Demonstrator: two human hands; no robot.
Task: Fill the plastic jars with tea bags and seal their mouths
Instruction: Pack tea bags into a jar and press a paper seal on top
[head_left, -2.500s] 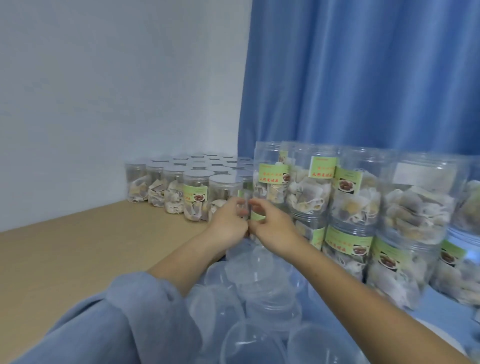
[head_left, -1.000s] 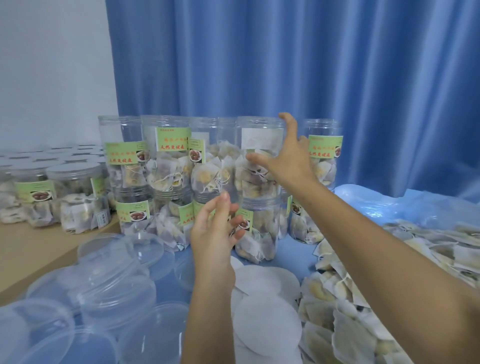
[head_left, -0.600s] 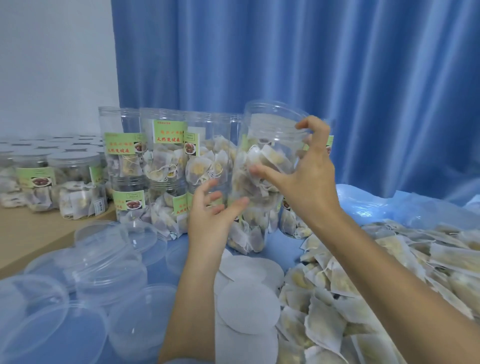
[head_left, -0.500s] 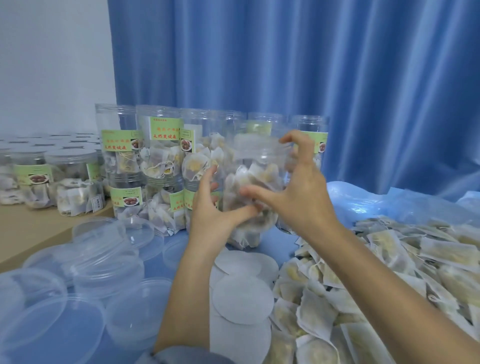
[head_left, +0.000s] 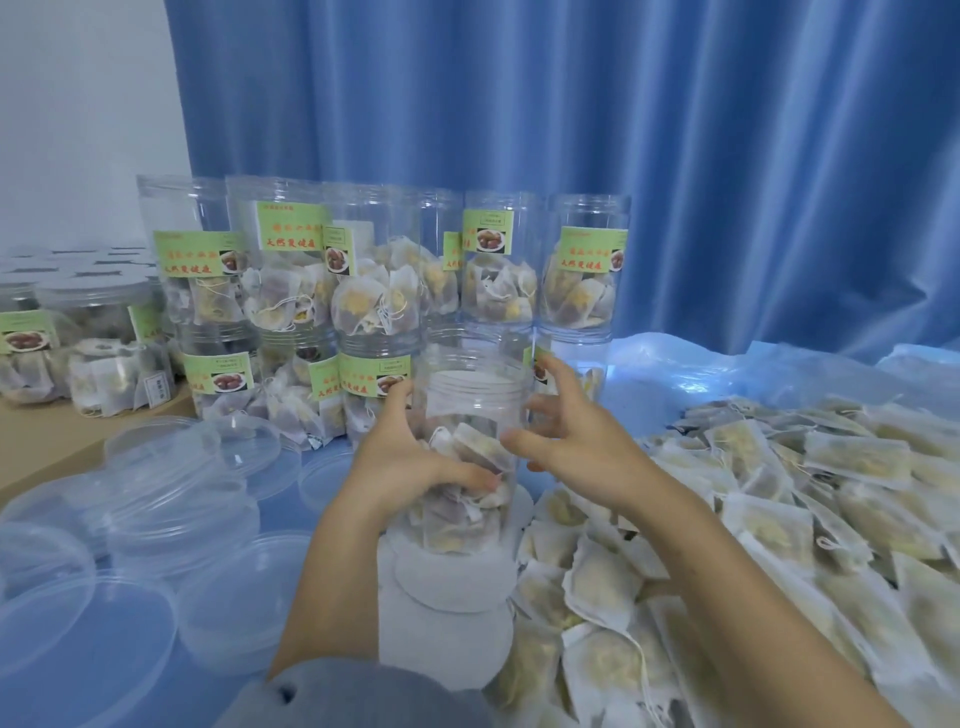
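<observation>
Clear plastic jar (head_left: 470, 441) gripped in left hand (head_left: 410, 467), steadied for sealing; right hand (head_left: 571, 441) beside it, fingers spread, holding nothing; white discs (head_left: 447, 587) below.

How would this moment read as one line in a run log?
left hand: holds jar | right hand: open beside it | jar: part-filled, unsealed

Stacked jars (head_left: 374, 291) wall off the space ahead of my hands, loose lids (head_left: 171, 499) crowd my left, tea bags (head_left: 769, 509) heap my right, and only overhead stays open.
</observation>
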